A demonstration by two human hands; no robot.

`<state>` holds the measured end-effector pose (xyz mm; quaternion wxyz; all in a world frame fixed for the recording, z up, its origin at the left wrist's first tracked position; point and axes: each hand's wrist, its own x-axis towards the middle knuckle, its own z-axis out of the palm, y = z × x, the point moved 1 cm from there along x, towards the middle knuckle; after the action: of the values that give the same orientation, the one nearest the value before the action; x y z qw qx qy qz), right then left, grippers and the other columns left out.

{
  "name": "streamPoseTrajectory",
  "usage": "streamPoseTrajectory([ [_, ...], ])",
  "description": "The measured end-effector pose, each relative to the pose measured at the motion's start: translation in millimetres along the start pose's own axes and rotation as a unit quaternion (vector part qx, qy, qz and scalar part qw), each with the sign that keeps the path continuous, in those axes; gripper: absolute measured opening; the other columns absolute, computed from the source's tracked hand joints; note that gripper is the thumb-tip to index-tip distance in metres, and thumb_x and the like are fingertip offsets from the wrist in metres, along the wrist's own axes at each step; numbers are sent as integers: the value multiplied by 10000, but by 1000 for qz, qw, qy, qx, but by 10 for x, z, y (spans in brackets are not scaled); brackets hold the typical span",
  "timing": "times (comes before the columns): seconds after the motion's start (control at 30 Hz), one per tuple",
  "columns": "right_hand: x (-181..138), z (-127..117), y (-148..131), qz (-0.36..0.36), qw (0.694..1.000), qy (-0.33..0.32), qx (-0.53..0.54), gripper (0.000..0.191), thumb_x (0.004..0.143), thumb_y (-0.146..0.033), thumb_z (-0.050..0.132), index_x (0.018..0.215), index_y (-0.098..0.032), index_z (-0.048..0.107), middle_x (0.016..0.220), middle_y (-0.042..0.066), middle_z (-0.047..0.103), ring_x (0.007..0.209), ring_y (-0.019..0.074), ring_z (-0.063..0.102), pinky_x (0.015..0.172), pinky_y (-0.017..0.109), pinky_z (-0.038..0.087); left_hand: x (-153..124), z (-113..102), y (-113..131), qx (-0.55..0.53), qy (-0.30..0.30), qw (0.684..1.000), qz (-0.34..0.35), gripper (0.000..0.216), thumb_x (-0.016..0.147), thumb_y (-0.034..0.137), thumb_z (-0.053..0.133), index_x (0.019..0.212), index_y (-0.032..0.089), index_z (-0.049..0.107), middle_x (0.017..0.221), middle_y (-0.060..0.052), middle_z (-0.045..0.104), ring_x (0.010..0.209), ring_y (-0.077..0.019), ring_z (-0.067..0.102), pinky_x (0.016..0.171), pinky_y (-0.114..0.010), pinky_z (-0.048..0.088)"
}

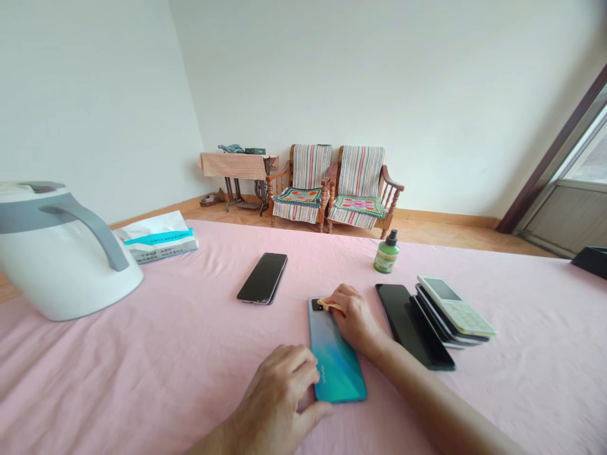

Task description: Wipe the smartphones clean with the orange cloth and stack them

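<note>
A blue-green smartphone lies back side up on the pink cloth, its dark camera block at the far end. My left hand grips its near left edge and corner with fingers and thumb. Pinched in the fingers of my right hand is a small yellowish cloth, pressed against the phone by the camera block. Part of the cloth is hidden under the fingers. Right of my right hand lies a black smartphone, screen up. Another dark phone rests farther off to the left, apart from both hands.
A stack of phones with a white keypad phone on top stands at the right. Behind it is a green spray bottle. A white-and-grey jug and a tissue pack stand left on the pink tablecloth. Two chairs are beyond.
</note>
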<state>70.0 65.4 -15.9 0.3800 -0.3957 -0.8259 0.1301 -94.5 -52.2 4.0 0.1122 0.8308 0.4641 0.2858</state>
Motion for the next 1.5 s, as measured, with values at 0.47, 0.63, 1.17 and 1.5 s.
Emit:
streamPoseTrajectory([
  [0.47, 45, 123, 9, 2, 1000, 9, 7, 285, 785, 29, 479, 805, -168, 684, 796, 54, 591, 803, 184, 541, 750, 310, 442, -17, -16, 4, 16, 22, 999, 20, 291, 607, 145, 852, 818, 178, 654, 833, -22, 642, 780, -212, 596, 716, -347, 514],
  [0.63, -24, 100, -60, -10, 1000, 6, -3, 321, 761, 53, 470, 826, -179, 682, 802, 50, 578, 820, 190, 529, 741, 304, 429, -23, 20, -17, 12, 22, 1000, 14, 290, 618, 142, 843, 837, 189, 659, 830, -16, 632, 790, -203, 590, 736, -329, 514],
  [1.17, -29, 132, -224, -36, 999, -18, 11, 349, 782, 58, 471, 882, -188, 697, 822, 49, 591, 816, 172, 543, 724, 278, 455, -15, 45, -20, 25, -15, 1000, -11, 290, 607, 179, 857, 811, 178, 652, 844, -23, 632, 806, -231, 570, 734, -369, 499],
  [1.5, 110, 218, -126, -29, 1000, -4, 12, 339, 795, 55, 464, 857, -172, 709, 812, 55, 593, 804, 169, 542, 727, 275, 446, -25, 21, -19, 21, -17, 1000, -10, 291, 624, 195, 852, 838, 181, 656, 865, -24, 640, 832, -233, 570, 761, -378, 489],
])
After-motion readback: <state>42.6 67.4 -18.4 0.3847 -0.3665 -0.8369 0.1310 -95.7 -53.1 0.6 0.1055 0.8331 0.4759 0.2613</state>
